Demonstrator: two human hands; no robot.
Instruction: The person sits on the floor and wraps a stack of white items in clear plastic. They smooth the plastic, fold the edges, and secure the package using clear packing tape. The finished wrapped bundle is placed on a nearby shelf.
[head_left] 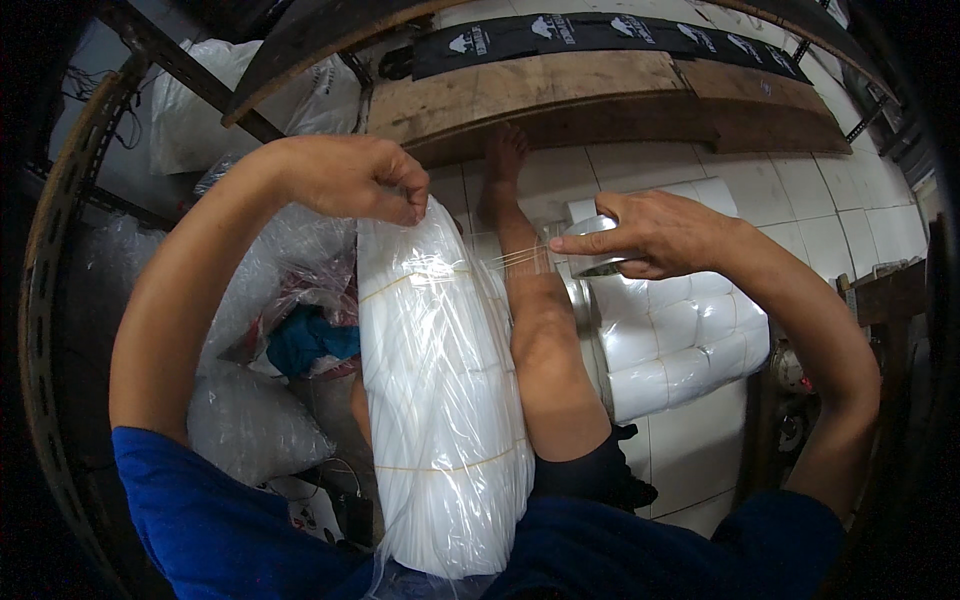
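Note:
A long white bundle in a clear plastic wrapper lies upright between my legs, bound by thin yellowish bands. At its far end my left hand pinches the wrapper's top edge, thumb and fingers pressed together. My right hand grips a roll of clear tape, its index finger pointing left along the roll. Thin, shiny strands of the tape stretch from that fingertip toward the right side of the bundle, passing over my leg. Where they are stuck is hard to make out.
More white banded bundles lie on the tiled floor to the right. Clear plastic bags and a teal cloth crowd the left. Across the far side run a low wooden bench and black printed bags. Metal shelf posts stand left.

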